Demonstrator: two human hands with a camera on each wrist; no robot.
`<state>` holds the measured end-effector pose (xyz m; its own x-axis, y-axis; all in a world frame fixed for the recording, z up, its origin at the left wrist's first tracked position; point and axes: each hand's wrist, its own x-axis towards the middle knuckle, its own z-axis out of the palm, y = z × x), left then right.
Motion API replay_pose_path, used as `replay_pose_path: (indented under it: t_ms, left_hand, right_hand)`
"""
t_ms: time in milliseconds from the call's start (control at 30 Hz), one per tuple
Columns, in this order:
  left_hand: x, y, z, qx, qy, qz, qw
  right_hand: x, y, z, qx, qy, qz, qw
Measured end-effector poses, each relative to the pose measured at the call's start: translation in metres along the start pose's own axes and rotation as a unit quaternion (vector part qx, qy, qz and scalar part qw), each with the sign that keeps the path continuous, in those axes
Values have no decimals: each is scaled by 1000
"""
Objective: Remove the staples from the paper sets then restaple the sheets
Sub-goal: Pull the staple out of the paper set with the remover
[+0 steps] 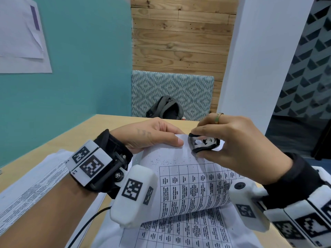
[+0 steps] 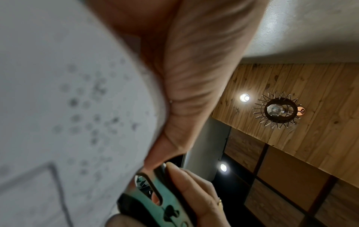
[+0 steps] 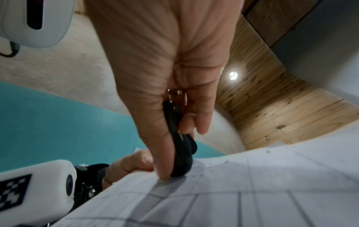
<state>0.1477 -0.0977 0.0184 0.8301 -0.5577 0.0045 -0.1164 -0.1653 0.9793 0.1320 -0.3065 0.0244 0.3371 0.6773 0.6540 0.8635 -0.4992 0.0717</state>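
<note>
Lower sheets (image 1: 188, 235): nearest us, we see printed tables lying flat on the wooden desk (image 1: 75, 133), under the lifted set.
Paper set (image 1: 189, 179): we hold it curled up off the desk, its far top edge raised; it looks light, limp and easy to tear at the corner, so we judge it best held close beside the staple.
Left hand (image 1: 152, 135): we pinch the top edge, thumb on the printed face and fingers behind.
Right hand (image 1: 231, 140): our thumb and fingers are closed round the staple remover.
Staple remover (image 1: 203, 143): small, rigid, black-edged, pressed at the top corner; the staple itself is too small to see.
</note>
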Motion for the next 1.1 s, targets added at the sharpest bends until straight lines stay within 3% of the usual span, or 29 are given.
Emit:
replay_pose_path:
  t_ms: [400, 533, 633, 733, 800, 967, 1100]
  left_hand:
    - [1, 0, -2, 12, 6, 3, 1000]
    - [-3, 3, -1, 40, -12, 4, 999]
    - [-8, 6, 3, 135, 15, 21, 991]
    - [-6, 6, 3, 287, 64, 70, 953]
    - [-4, 6, 5, 326, 79, 93, 937]
    - [-3, 4, 7, 230, 37, 102, 967]
    - [-1, 1, 6, 142, 36, 95, 985]
  right_hand:
    - [0, -1, 1, 5, 33, 0, 999]
    - [-1, 0, 0, 32, 15, 19, 999]
    - [0, -4, 2, 29, -7, 7, 1000]
    - [1, -8, 3, 11, -11, -7, 1000]
    - [1, -9, 3, 4, -9, -10, 1000]
    - [1, -9, 0, 17, -14, 3, 1000]
    - [1, -9, -5, 71, 7, 57, 996]
